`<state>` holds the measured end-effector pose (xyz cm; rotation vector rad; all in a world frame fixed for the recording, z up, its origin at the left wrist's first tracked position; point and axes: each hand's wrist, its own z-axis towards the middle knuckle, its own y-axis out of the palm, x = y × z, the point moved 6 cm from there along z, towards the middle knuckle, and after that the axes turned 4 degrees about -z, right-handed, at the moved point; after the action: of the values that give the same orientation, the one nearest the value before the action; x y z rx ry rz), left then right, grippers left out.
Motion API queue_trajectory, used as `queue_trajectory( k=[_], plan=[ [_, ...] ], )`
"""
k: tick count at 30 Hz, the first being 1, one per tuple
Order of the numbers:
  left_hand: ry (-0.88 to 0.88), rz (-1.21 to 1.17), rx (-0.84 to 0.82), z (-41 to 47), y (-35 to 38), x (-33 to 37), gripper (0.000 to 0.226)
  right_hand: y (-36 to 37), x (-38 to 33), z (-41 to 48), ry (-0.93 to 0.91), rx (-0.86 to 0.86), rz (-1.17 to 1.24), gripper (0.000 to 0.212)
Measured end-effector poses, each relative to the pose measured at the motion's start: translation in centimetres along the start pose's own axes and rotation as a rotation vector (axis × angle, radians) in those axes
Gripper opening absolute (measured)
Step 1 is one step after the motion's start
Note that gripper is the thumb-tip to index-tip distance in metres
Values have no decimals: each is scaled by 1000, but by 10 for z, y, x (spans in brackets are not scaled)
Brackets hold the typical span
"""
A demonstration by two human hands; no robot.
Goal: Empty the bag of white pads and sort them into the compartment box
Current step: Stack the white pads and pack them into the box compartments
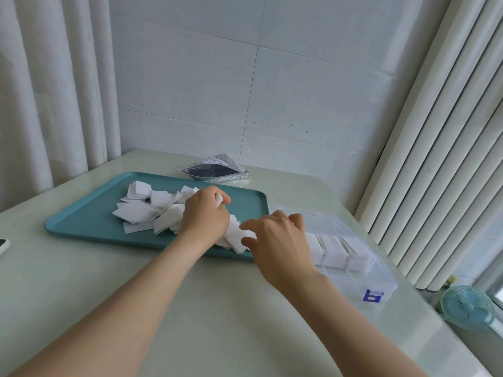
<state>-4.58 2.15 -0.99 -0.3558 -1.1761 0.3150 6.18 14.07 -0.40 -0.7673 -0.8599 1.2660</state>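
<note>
1. On the teal tray lies a loose heap of white pads. More pads stand stacked in 1 row of the clear compartment box, just right of the tray.
2. The left hand rests on the heap with its fingers curled, pinching a few pads at the fingertips.
3. The right hand hovers over the tray's right end. Its fingers are loosely spread and grip nothing, and the thumb and forefinger are parted at the heap's edge.
4. The bag lies beyond the tray with its mouth gaping dark. Its print is too small to read, as are the marks on the box's blue latch.
5. The right hand covers the box's left part. A white object is cut off at the left edge and cannot be told.
6. The table is pale green and glossy. Around it are a tiled wall, a curtain at left, vertical blinds at right and a small blue fan below them.
</note>
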Motion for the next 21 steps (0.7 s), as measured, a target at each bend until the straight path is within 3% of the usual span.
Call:
queue_trajectory(
  k=[3, 6, 8, 15, 18, 21],
  plan=[
    [-103, -125, 1, 5, 1, -13, 17, 5, -4, 10, -32, -111, 39, 26],
    [-183, -309, 26, 7, 0, -19, 30, 11, -6, 15, -26, -171, -21, 38],
    [-206, -393, 19, 7, -1, -16, 25, 14, -6, 21, 17, -157, 8, 43],
    [-188, -454, -63, 6, 8, -10, 25, 20, -5, 29, 110, -201, 103, 18],
    [-147, -452, -60, 7, 8, -6, 28, 15, 4, 26, 182, -149, 120, 25],
    [-96, -477, -30, 7, 6, -3, 36, 3, 13, 23, 290, 25, 227, 30]
  ],
)
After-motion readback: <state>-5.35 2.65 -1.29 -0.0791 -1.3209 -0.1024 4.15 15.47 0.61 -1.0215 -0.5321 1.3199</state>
